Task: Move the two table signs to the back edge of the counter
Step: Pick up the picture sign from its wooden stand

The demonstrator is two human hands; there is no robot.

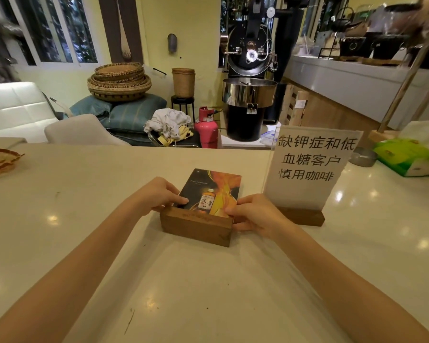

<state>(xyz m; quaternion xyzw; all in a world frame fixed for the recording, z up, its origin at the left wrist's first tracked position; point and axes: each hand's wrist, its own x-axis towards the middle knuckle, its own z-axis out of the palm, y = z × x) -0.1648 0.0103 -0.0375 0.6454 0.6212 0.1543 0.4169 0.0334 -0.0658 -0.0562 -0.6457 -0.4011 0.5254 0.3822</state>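
Observation:
A table sign with an orange bottle picture point(212, 191) stands in a dark wooden block base in the middle of the cream counter point(84, 219). My left hand point(159, 194) grips the left end of that base and my right hand point(255, 215) grips its right end. To the right stands a second sign point(310, 164), a clear panel with a white sheet of black Chinese characters in a low wooden base. It is nearer the counter's back edge, just beyond my right hand, and nothing holds it.
A woven tray point(0, 162) lies at the counter's left edge. A green tissue box point(406, 157) and a small metal dish point(363, 157) sit at the far right. Behind the counter are a pink gas cylinder point(206, 129) and a black coffee roaster point(249, 95).

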